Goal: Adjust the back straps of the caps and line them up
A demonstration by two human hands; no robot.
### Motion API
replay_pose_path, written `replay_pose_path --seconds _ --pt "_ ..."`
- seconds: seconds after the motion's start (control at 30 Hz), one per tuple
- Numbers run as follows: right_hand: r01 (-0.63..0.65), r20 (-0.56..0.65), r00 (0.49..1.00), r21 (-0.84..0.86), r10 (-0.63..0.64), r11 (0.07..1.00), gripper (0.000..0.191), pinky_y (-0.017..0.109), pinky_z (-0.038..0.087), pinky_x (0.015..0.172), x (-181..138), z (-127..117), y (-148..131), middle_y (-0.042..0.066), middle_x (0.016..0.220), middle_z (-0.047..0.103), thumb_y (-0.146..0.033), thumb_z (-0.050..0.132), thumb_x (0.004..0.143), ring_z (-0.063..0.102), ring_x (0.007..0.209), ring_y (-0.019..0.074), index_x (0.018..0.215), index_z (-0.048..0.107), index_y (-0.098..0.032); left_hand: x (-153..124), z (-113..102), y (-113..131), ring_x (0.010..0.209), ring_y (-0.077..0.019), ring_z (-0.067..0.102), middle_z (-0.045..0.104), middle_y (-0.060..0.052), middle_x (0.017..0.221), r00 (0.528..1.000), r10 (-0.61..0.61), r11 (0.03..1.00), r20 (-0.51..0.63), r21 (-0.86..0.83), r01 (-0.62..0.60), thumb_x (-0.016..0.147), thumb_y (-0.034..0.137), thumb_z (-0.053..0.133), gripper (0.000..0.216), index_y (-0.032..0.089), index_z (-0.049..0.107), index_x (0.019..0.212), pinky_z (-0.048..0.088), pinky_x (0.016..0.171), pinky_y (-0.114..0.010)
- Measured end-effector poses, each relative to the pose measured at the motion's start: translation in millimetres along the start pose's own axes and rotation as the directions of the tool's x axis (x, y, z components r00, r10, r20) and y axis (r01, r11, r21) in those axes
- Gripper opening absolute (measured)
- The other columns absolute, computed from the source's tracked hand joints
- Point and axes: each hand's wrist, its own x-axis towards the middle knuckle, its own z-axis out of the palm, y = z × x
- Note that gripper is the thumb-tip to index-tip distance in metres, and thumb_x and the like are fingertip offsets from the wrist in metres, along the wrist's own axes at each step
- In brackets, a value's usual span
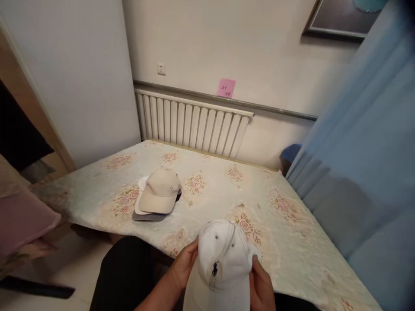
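Observation:
I hold a white baseball cap (222, 263) with a small dark logo on its front, just above the near edge of the bed. My left hand (184, 264) grips its left side, fingers curled against the crown. At the cap's right side, my right hand (261, 285) is closed on it with the thumb on top. Further back on the flowered mattress (259, 203) lies a stack of caps: a beige cap (160, 192) on top, a white one and a grey one under it.
A white radiator (191, 123) runs along the far wall, with a pink note (226, 87) above it. A blue curtain (366, 172) hangs at the right. A pink cushion (22, 218) lies at the left. My dark-clothed knee (126, 272) is below.

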Motion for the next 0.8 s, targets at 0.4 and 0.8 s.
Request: replay_pose_path --seconds 0.4,0.8 --pt "-0.083 0.015 0.997 0.168 0.082 0.982 0.039 0.048 0.040 0.098 -3 14 -4 0.013 0.096 0.072 -0.040 0.067 0.071 0.059 0.108 0.0287 0.100 0.069 -0.015 -5 -5 0 0.098 -0.0331 0.062 0.070 -0.015 0.099 0.999 0.012 0.999 -0.033 0.031 -0.011 0.081 0.047 0.051 0.053 0.012 0.059 0.118 0.040 0.091 -0.045" --pt "-0.109 -0.002 0.994 0.170 0.111 0.979 0.044 0.049 0.041 0.096 -3 40 -19 0.012 0.100 0.072 -0.050 0.058 0.077 0.059 0.109 0.0287 0.102 0.068 -0.015 -1 6 -16 0.090 -0.0288 0.064 0.070 -0.014 0.095 0.977 0.181 0.953 -0.114 0.265 -0.145 0.077 0.035 0.060 0.040 0.012 0.064 0.109 0.044 0.082 -0.038"
